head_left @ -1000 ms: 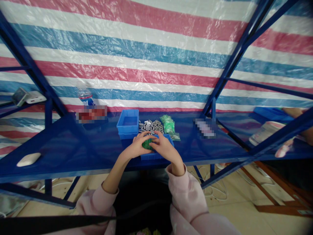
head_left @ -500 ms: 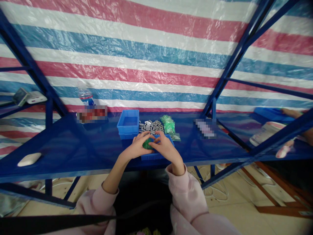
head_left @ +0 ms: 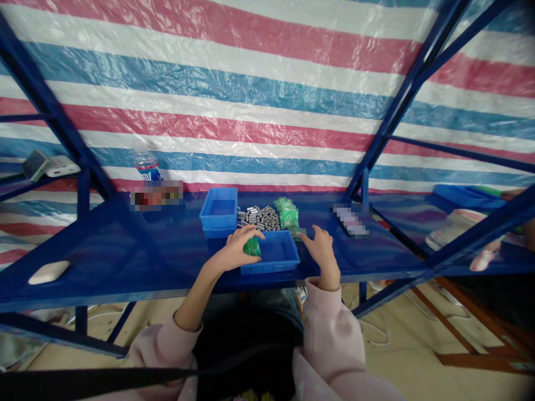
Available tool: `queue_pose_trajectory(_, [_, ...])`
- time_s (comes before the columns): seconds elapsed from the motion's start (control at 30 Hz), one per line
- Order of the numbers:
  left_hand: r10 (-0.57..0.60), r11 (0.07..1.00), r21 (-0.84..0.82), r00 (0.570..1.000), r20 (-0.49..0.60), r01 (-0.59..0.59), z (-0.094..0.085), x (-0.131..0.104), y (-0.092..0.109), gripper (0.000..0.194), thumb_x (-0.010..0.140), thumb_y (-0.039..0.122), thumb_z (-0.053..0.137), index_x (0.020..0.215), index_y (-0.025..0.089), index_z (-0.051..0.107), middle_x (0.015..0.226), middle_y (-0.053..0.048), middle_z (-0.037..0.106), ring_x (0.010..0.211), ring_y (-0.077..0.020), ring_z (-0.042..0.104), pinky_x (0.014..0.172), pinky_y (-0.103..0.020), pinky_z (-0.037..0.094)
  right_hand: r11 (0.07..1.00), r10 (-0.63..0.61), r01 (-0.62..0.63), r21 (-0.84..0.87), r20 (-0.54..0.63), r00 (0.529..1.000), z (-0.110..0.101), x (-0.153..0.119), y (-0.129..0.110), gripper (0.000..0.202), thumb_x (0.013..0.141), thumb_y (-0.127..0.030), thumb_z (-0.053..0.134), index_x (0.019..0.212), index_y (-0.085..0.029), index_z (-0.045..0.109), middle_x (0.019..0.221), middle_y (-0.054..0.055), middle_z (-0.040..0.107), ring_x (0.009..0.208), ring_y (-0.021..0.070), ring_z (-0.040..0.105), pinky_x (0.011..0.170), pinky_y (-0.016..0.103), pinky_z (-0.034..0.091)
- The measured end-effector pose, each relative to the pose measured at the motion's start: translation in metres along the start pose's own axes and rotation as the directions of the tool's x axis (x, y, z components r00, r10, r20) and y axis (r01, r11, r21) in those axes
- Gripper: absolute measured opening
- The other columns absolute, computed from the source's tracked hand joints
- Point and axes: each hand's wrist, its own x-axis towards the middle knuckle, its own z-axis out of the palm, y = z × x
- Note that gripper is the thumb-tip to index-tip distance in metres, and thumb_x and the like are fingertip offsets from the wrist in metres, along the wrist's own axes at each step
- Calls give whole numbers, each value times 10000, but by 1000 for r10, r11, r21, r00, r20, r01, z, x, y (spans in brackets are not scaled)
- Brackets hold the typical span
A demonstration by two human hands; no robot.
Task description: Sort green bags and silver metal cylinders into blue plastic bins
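Observation:
My left hand point(head_left: 241, 248) is curled around a small stack of green plastic bags point(head_left: 252, 247), over the left end of a shallow blue tray point(head_left: 279, 267). The fingers hide part of the bags. Just right of that tray, my right hand point(head_left: 322, 249) hovers with thumb and fingers apart. Its thumb is close to a clear packet point(head_left: 296, 233); whether they touch I cannot tell. Behind the tray lies a pile of short metal cylinders point(head_left: 262, 217). Beside the pile are more green bags point(head_left: 286, 212).
Two stacked blue bins point(head_left: 219, 206) stand left of the metal pile. Further left are a plastic bottle point(head_left: 147, 164) and a white computer mouse point(head_left: 49, 272). A blurred phone-like object point(head_left: 350, 220) lies right. Another person's hand point(head_left: 512, 195) shows at far right, by a blue tray point(head_left: 460, 196).
My right hand has moved away from the green bags, to the right toward the clear packet. My left hand has stayed in place with the bags. The blue tray's inside now shows.

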Motion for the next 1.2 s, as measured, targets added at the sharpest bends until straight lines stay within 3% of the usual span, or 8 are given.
queue_pose_trajectory(0.17, [0,1000,8,1000,8,-1,-1,0,1,450,696,239,686,1123,311,564,1441,-47,377,1347,-319,336,1094,-533,211,977,58,-41,-209,79,995,9,-2,1,492,830,-454,586,1181,-113,629,1209,236,548,1130,367,510,898,448,410])
queue_pose_trajectory(0.43, [-8,1000,9,1000,-1,8,-1,0,2,445,685,224,686,1106,307,569,1436,-37,388,1348,-315,341,1099,-519,220,985,110,-99,-140,74,991,8,3,2,328,823,-346,576,1056,-138,676,1097,179,612,1078,337,544,866,395,412])
queue_pose_trajectory(0.67, [-8,1000,3,1000,-10,8,-1,-1,2,441,685,219,687,1103,304,579,1429,-35,398,1341,-327,351,1102,-531,217,973,85,-77,219,-27,996,12,8,14,194,775,-269,541,896,-141,623,835,110,682,794,240,637,716,321,453])
queue_pose_trajectory(0.83, [-6,1000,4,1000,-11,6,-1,-1,1,438,682,216,683,1100,301,581,1429,-33,398,1338,-329,354,1102,-528,221,912,101,-27,410,-160,982,8,8,11,165,730,-309,561,819,-171,582,808,117,699,754,245,659,707,338,475])
queue_pose_trajectory(1.0, [5,1000,0,1000,-16,-5,-1,0,0,445,680,220,679,1105,304,578,1427,-39,396,1332,-321,361,1098,-527,224,819,107,5,574,-161,981,4,5,6,225,711,-394,610,797,-195,553,745,90,698,718,249,675,699,364,506])
queue_pose_trajectory(1.2, [3,1000,-2,1000,-20,-3,1,0,-1,449,677,213,670,1108,301,577,1428,-41,393,1332,-318,361,1099,-521,225,678,-2,117,726,-157,988,-10,-8,-17,270,727,-401,645,868,-183,574,761,59,679,699,206,659,673,336,535])
